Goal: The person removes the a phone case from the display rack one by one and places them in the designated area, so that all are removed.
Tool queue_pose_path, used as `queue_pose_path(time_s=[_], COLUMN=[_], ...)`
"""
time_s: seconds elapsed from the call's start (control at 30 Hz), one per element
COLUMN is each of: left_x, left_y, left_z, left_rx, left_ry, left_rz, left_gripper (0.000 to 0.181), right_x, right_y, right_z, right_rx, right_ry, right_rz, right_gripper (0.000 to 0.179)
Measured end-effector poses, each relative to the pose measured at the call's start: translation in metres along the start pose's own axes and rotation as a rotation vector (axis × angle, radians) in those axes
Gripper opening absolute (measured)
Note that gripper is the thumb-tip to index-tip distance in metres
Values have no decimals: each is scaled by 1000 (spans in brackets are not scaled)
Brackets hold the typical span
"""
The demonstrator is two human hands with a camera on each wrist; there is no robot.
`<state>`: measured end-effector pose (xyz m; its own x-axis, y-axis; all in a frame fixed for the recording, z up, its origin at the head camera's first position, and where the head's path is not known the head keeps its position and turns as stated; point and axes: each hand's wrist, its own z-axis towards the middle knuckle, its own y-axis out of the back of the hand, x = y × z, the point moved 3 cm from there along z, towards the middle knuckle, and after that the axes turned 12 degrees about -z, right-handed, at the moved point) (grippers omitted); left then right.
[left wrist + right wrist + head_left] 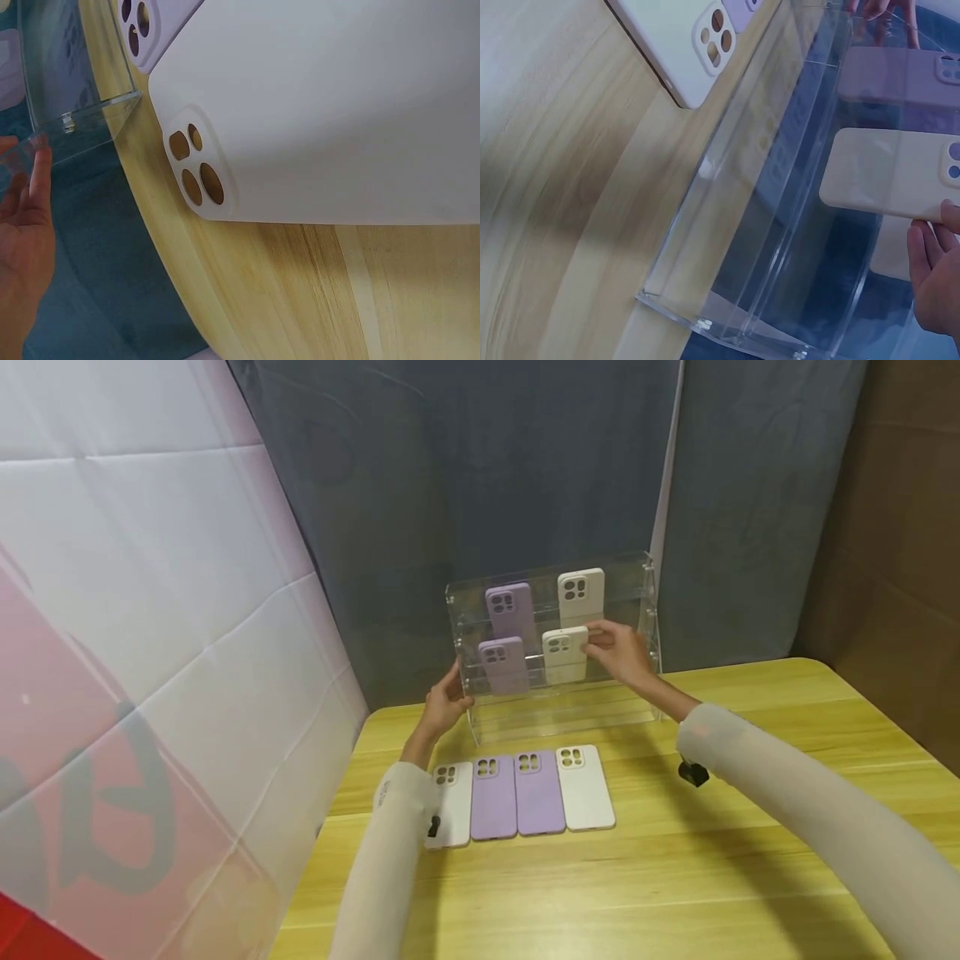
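A clear acrylic display stand (pixel 562 722) stands on the table. My right hand (pixel 621 652) pinches the right edge of a white phone case (pixel 564 664), which leans on the stand's middle tier; thumb and fingers show at its camera end in the right wrist view. Left of it leans a purple phone case (pixel 504 672). On the tier above are another purple case (pixel 512 610) and another white case (pixel 585 597). At the stand's left side, my left hand (pixel 444 703) holds the side panel (pixel 82 131), thumb toward the front, fingers partly hidden behind the panel.
On the wooden table (pixel 675 877) before the stand lies a row of several cases: a white one (pixel 453 806), two purple ones (pixel 493 802) (pixel 540 797) and a white one (pixel 588 793). Grey curtain (pixel 555 460) hangs behind, a printed cloth wall (pixel 150 610) at left.
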<state>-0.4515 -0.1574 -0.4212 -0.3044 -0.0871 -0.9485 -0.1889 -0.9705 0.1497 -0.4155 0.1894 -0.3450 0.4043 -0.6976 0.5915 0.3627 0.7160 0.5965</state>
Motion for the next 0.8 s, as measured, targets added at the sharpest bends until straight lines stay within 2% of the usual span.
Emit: queue_pose_path(time_s=[0.23, 0.47, 0.8], left_x=[4, 6, 7], left_y=[3, 7, 10], left_z=[1, 2, 4], left_rx=[-3, -21, -29], left_ry=[4, 15, 15], left_rz=[26, 27, 30], left_gripper=[91, 92, 89], right_x=[6, 16, 28], right_y=[7, 19, 38], right_z=[4, 10, 10], right_rx=[-25, -28, -45], right_ry=[20, 47, 73], right_rz=[-12, 46, -1], right_gripper=[34, 33, 35])
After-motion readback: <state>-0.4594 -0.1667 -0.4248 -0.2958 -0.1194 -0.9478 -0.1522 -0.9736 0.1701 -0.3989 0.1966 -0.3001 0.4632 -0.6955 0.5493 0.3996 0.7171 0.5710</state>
